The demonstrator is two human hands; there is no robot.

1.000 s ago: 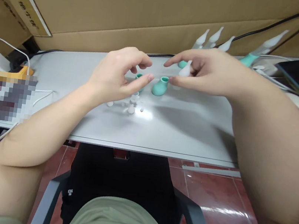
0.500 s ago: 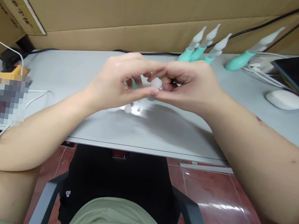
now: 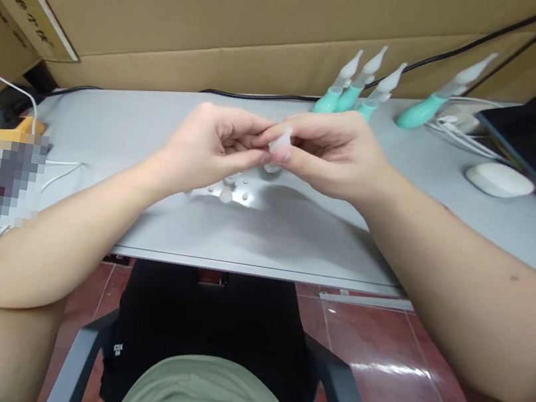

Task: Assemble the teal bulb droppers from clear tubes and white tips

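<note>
A small, whitish soft nozzle tip (image 3: 282, 138) points up between my two hands above the desk. My right hand (image 3: 334, 147) pinches it with thumb and forefinger. From the left, my left hand (image 3: 221, 140) closes its thumb and fingertips at the base of the same tip. A clear rounded part (image 3: 271, 168) shows just under the thumbs; fingers hide most of it, and whether it is joined to the tip I cannot tell. Several small translucent pieces (image 3: 226, 195) lie on the desk below my left hand.
Several teal bulbs with clear tubes and white tips stand at the back, one teal bulb (image 3: 419, 113) farther right. A white mouse (image 3: 500, 179) and a dark flat object (image 3: 533, 143) sit at right. Cables and a yellow item (image 3: 32, 125) are at left. Cardboard (image 3: 176, 6) walls the back.
The white tip has turned from end-on to pointing up. My right fingers have shifted round it, and my left fingers have drawn closer together. More small pieces on the desk are uncovered.
</note>
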